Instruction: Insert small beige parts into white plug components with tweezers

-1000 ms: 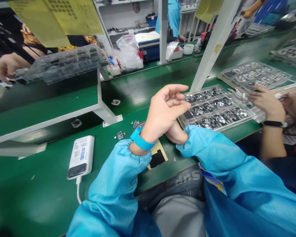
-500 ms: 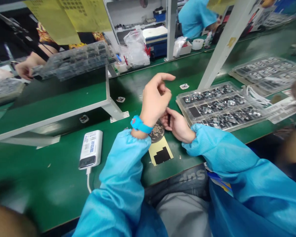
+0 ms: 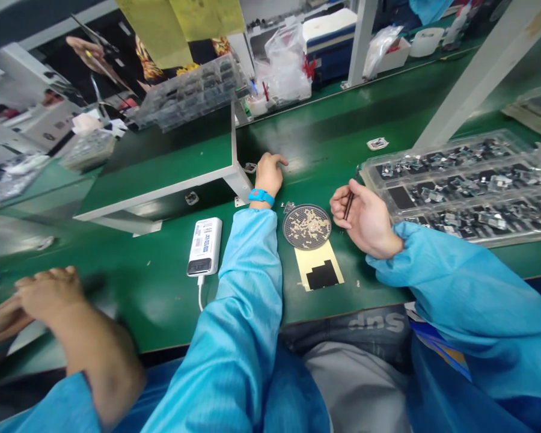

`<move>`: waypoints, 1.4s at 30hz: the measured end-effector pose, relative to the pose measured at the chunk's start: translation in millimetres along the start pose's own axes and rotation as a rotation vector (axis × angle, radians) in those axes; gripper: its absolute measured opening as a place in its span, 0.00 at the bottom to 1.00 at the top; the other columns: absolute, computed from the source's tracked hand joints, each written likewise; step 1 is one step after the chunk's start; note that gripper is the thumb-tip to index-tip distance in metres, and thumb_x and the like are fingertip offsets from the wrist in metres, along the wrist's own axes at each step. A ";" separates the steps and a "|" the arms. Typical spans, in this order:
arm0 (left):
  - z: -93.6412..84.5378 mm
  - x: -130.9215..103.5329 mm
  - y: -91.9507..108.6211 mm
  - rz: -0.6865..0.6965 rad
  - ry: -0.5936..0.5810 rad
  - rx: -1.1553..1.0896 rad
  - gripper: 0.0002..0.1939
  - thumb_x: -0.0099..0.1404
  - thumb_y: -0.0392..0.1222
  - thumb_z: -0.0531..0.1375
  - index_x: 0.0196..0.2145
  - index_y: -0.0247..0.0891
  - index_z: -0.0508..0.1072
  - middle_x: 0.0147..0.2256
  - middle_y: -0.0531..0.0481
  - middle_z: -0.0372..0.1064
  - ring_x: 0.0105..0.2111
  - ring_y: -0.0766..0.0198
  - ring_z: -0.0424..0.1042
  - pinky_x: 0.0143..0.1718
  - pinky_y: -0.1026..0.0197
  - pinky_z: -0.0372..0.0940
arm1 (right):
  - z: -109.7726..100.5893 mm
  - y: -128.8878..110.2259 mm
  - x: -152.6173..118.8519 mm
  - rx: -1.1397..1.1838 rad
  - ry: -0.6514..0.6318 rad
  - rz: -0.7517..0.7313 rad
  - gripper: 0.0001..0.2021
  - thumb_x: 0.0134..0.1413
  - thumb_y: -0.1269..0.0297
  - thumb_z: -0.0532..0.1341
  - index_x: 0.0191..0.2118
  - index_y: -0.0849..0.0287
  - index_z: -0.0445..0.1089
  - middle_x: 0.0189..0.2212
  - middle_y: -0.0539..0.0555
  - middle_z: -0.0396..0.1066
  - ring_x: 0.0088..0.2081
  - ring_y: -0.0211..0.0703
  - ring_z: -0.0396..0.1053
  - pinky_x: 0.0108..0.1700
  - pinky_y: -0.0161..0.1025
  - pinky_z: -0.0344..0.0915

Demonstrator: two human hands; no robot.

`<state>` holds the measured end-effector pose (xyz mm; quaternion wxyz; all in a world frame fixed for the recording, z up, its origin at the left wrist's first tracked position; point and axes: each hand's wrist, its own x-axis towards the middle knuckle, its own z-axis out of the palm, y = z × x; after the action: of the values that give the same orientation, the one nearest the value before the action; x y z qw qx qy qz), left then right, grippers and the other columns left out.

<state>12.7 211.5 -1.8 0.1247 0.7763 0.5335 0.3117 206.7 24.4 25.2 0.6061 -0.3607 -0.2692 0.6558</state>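
Note:
My left hand [image 3: 269, 172] reaches forward over the green bench beside the shelf leg. A finger stretches to the right, and I see nothing held in it; the far fingertips are partly hidden. Just left of it lies a small white-framed part [image 3: 250, 168]. My right hand [image 3: 365, 218], palm turned up, is closed around dark tweezers [image 3: 349, 205], left of the compartment tray. Between my hands sits a round mesh dish [image 3: 288, 240] strewn with small tan pieces [image 3: 310, 224]. Under its near edge is a pale yellow sheet [image 3: 304, 261] bearing a black cut-out shape [image 3: 322, 275].
A clear compartment tray [image 3: 390, 216] full of small parts stands on the right. A white power bank [image 3: 205, 246] with a cable lies left of my sleeve. The raised shelf [image 3: 175, 162] and a slanted post [image 3: 464, 78] bound the bench. A co-worker's hands [image 3: 49, 291] are at left.
My left hand has moved away from my right hand, forward and left toward the shelf leg. The mesh dish is now uncovered. The right hand keeps the tweezers. My view has shifted left.

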 end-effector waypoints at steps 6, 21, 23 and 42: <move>-4.2 5.2 -10.3 -0.039 -0.031 -0.002 0.10 0.59 0.27 0.61 0.32 0.41 0.78 0.38 0.46 0.68 0.40 0.55 0.68 0.50 0.52 0.64 | 0.5 0.3 -1.1 0.000 -0.010 0.009 0.17 0.58 0.49 0.62 0.29 0.60 0.70 0.23 0.51 0.61 0.22 0.34 0.54 0.19 0.33 0.42; -17.8 10.3 -1.8 -0.048 -0.097 -0.101 0.08 0.64 0.29 0.60 0.35 0.37 0.78 0.41 0.43 0.75 0.46 0.57 0.71 0.57 0.56 0.63 | -1.1 1.9 -0.4 -0.023 -0.020 0.018 0.18 0.59 0.48 0.61 0.30 0.60 0.71 0.23 0.52 0.61 0.23 0.35 0.55 0.19 0.34 0.42; -19.6 9.5 -0.8 -0.078 -0.097 -0.157 0.09 0.63 0.28 0.60 0.36 0.37 0.78 0.38 0.45 0.76 0.41 0.59 0.73 0.52 0.57 0.65 | -0.6 1.5 -0.7 -0.024 -0.017 0.018 0.18 0.60 0.49 0.61 0.30 0.60 0.71 0.23 0.52 0.61 0.23 0.35 0.55 0.19 0.33 0.42; -20.1 13.6 15.2 -0.133 0.054 -0.442 0.10 0.71 0.45 0.63 0.33 0.38 0.75 0.26 0.52 0.75 0.26 0.65 0.76 0.34 0.63 0.70 | -2.1 2.1 -0.8 -0.013 -0.021 0.035 0.17 0.60 0.50 0.61 0.30 0.60 0.72 0.24 0.53 0.62 0.23 0.36 0.55 0.19 0.34 0.43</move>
<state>14.9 215.0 26.5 0.2975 0.6846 0.5055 0.4328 207.1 23.1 22.5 0.5893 -0.3621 -0.2734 0.6684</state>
